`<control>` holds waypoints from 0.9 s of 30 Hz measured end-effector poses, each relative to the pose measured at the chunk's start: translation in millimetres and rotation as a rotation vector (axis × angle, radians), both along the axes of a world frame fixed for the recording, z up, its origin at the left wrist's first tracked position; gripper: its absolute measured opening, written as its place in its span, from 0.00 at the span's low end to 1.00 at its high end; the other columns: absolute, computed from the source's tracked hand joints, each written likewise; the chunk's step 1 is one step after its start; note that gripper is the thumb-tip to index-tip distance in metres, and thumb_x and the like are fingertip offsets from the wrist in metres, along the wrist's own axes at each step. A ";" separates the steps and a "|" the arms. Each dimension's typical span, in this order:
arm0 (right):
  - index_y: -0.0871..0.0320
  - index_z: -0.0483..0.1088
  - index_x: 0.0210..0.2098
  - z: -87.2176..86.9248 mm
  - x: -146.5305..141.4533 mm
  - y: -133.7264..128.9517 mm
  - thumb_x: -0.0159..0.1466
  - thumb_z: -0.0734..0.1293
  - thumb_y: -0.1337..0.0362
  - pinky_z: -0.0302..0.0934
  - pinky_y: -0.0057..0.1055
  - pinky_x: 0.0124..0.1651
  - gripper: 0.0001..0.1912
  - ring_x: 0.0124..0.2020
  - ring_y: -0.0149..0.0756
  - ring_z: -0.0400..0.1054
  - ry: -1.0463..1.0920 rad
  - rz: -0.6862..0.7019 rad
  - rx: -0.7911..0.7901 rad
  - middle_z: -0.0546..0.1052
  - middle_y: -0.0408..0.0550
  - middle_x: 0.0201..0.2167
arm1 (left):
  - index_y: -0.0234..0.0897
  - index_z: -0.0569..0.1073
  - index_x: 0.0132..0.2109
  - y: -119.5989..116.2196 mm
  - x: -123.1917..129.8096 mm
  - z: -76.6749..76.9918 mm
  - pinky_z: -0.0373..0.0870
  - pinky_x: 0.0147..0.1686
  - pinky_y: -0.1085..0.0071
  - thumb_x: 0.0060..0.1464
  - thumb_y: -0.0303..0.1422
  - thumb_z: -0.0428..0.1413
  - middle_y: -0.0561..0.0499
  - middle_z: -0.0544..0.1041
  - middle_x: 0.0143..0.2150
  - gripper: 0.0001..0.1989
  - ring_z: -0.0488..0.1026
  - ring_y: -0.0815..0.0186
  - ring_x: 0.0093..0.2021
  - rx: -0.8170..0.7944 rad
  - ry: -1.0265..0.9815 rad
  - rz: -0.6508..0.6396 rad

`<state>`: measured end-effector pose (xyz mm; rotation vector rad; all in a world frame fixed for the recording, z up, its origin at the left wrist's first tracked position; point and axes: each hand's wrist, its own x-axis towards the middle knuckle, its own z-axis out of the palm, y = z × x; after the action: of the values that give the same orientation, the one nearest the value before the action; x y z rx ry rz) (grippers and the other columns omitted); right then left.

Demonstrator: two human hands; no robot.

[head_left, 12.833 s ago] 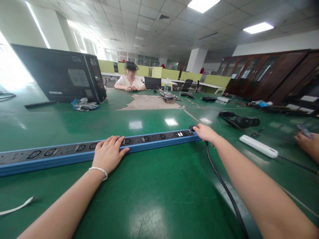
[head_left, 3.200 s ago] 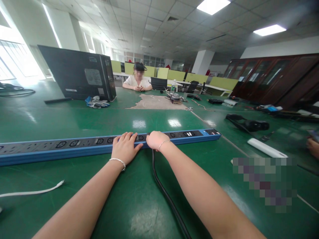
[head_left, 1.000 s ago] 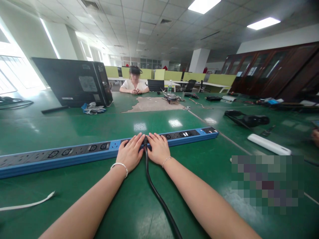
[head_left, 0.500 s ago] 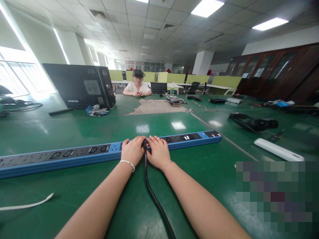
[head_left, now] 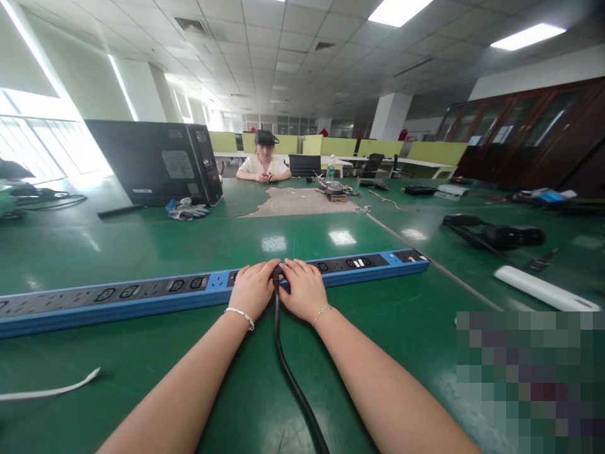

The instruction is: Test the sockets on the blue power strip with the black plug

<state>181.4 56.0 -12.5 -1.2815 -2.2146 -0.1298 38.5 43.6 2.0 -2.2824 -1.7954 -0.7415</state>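
A long blue and black power strip lies across the green table. At its middle, my left hand and my right hand rest side by side over the strip, fingers curled round a black plug between them. The plug's thick black cable runs down toward the bottom edge, between my forearms. Where the plug meets the strip is hidden by my fingers.
A black computer case stands back left, gloves beside it. A person sits across the table. A white bar and a black device lie right. A white strap is front left.
The view has shifted slightly, so objects on the right appear a little farther right. Both hands remain at the plug, with no clear change of grip.
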 end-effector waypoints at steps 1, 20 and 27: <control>0.56 0.65 0.53 -0.2 0.1 0.0 0.61 0.58 0.56 0.47 0.40 0.57 0.22 0.57 0.41 0.55 0.001 0.001 0.002 0.67 0.47 0.56 | 0.40 0.65 0.54 0.2 -0.1 -0.9 0.61 0.52 0.59 0.56 0.30 0.44 0.47 0.75 0.49 0.19 0.71 0.61 0.48 -0.005 -0.004 -0.010; 0.52 0.65 0.53 -2.1 0.6 2.1 0.60 0.61 0.52 0.46 0.40 0.57 0.23 0.57 0.41 0.55 -0.043 -0.008 0.022 0.67 0.46 0.56 | 0.38 0.64 0.55 1.7 -10.8 11.0 0.68 0.44 0.65 0.58 0.41 0.44 0.44 0.77 0.43 0.21 0.74 0.59 0.42 0.095 -0.236 0.072; 0.52 0.65 0.53 -3.1 2.1 2.0 0.60 0.60 0.51 0.46 0.40 0.57 0.23 0.57 0.41 0.55 -0.040 -0.003 0.025 0.67 0.46 0.56 | 0.42 0.66 0.53 -9.1 -68.2 31.2 0.68 0.42 0.67 0.56 0.44 0.45 0.47 0.77 0.43 0.21 0.74 0.60 0.42 -0.013 -0.267 0.096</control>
<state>183.5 58.0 -15.6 -1.2792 -2.2380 -0.1852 -29.6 34.5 33.2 -2.1718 -2.0091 -1.0626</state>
